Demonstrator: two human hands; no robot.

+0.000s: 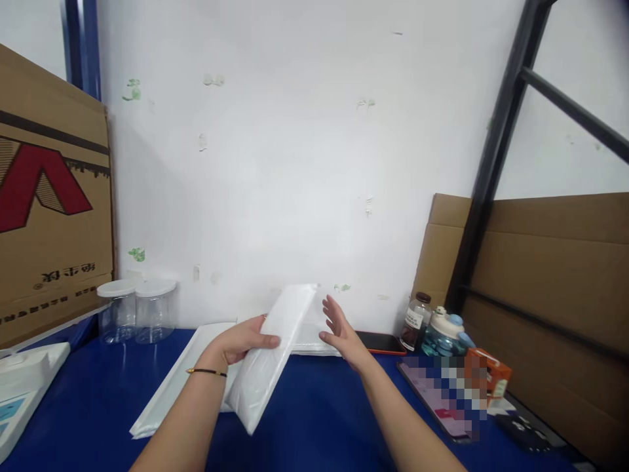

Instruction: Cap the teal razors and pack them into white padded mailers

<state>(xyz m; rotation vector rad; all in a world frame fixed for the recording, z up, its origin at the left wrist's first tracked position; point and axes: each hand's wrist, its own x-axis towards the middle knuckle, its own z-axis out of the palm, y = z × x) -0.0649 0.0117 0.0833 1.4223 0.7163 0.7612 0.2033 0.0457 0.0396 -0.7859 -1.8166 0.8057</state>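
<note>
In the head view my left hand [250, 339] is closed around a white plastic packet [275, 351], thumb on its near face. The packet is held tilted above the blue table, its upper end leaning right. To its right, my right hand [343, 332] hovers with fingers apart, touching nothing. A stack of flat white plastic bags [171, 383] lies under and left of my left forearm, partly hidden by it. More white sheets or bags [317, 349] lie against the wall behind the packet.
Two clear lidded jars [155, 314] and a white device [29, 387] stand on the left. At right are a black phone [381, 342], a brown bottle [415, 321], a teal bottle [442, 337], another phone [432, 400] and an orange box [486, 373]. Cardboard [54, 262] flanks the blue table [314, 419].
</note>
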